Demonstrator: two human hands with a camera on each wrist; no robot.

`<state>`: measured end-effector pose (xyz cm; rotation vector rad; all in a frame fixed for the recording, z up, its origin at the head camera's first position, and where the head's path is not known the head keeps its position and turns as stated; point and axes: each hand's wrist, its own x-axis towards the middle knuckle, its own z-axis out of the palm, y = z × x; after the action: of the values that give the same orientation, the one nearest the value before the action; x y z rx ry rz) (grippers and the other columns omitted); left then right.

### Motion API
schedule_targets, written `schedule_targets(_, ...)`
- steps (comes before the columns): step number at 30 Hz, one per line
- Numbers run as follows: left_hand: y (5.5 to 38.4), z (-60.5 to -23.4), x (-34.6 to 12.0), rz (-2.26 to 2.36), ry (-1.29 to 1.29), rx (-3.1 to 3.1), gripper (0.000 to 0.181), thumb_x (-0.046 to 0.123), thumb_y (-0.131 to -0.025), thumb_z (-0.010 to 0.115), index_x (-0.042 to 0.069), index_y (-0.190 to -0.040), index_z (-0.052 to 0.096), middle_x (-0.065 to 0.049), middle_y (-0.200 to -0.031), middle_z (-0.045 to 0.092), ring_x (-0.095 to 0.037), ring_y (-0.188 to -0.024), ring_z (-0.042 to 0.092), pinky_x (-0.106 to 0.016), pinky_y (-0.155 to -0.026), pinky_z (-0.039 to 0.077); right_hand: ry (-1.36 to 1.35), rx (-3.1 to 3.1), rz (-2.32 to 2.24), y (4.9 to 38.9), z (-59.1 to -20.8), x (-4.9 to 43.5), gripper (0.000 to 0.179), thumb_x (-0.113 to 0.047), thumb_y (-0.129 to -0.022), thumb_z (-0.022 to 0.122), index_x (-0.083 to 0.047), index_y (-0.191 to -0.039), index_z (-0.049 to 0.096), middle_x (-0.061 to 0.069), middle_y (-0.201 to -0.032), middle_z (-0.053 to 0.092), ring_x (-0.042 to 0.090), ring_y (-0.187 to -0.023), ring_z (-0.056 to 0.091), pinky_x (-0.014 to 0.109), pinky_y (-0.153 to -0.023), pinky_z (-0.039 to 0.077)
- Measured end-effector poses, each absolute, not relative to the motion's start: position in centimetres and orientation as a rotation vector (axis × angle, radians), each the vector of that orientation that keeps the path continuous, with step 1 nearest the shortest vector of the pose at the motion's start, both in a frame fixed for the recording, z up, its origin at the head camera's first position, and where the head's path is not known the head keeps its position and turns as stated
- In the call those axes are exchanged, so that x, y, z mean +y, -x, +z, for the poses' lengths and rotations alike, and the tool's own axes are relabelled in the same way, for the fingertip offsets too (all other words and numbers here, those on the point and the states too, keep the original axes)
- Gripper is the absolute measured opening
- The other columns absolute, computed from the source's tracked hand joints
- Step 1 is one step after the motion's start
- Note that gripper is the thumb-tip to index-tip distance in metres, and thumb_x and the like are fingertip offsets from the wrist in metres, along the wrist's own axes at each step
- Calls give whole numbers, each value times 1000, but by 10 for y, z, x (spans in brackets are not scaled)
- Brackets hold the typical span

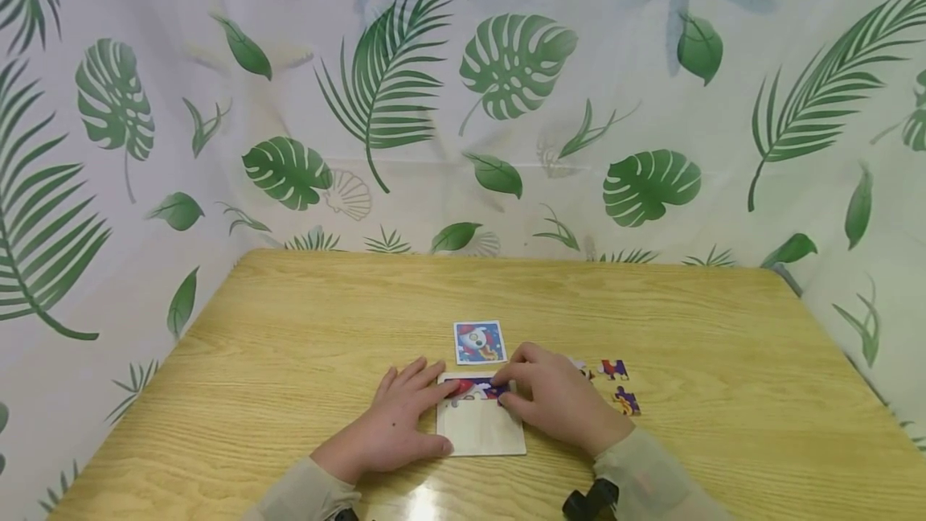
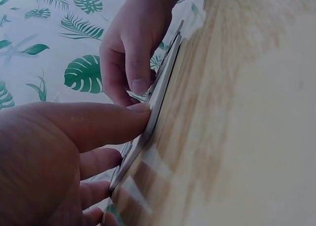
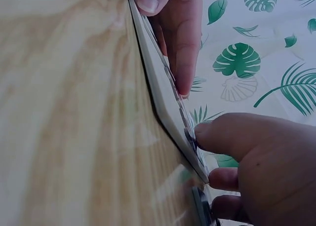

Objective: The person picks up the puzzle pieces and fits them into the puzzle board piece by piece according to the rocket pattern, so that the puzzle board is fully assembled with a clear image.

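A pale, flat puzzle board (image 1: pixel 481 431) lies on the table, with colourful jigsaw pieces (image 1: pixel 472 389) joined in a row along its far side. My left hand (image 1: pixel 394 428) rests at the board's left edge, fingers spread; its thumb lies by the near corner and a fingertip touches the pieces. On the right, my right hand (image 1: pixel 557 394) pinches a puzzle piece (image 1: pixel 501 392) between thumb and index finger at the end of the row. Those fingers mostly cover it. In the right wrist view the thumb (image 3: pixel 212 135) presses close at the board's edge.
A square picture card (image 1: pixel 479 342) lies just beyond the board. Right of my right hand are loose puzzle pieces (image 1: pixel 613 369), one partly hidden behind the hand. The wooden table (image 1: pixel 325 320) ends at a leaf-patterned cloth (image 1: pixel 427 207).
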<state>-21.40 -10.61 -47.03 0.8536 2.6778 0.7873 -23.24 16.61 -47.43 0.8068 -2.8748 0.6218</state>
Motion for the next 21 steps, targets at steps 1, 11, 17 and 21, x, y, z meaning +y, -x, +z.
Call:
schedule_targets(1, 214, -470, -106, 788, -855, 2677, 79, 43, -85, 77, 20, -154, 46, -10, -164, 29, -35, -153, 13, -63, -118, 1, -809, -2883, 620, 232, -474, 166, 16, -29, -90, 76, -29, -106, 78, -13, -100, 54, 5, -73, 48, 26, -66, 45)
schedule_targets(11, 215, -471, -106, 785, -856, 2677, 79, 42, -85, 77, 19, -154, 46, -9, -164, 29, -34, -153, 13, -62, -118, 1, -779, -2869, 709, 235, -475, 170, 14, -25, -92, 74, -27, -105, 78, -13, -102, 56, 5, -76, 52, 27, -69, 49)
schedule_targets(17, 215, -473, -106, 786, -834, 2685, 81, 42, -84, 77, 19, -155, 45, -8, -165, 28, -33, -153, 12, -60, -119, -1, -534, -2822, 915, 244, -471, 193, 14, -22, -95, 70, -23, -107, 77, -12, -105, 60, 11, -70, 50, 29, -63, 45)
schedule_targets(21, 216, -475, -107, 786, -822, 2696, 81, 42, -83, 77, 20, -154, 46, -7, -165, 28, -32, -153, 12, -59, -119, -2, -476, -2801, 877, 252, -470, 209, 17, -22, -93, 73, -18, -109, 77, -6, -105, 62, 14, -75, 51, 34, -67, 46)
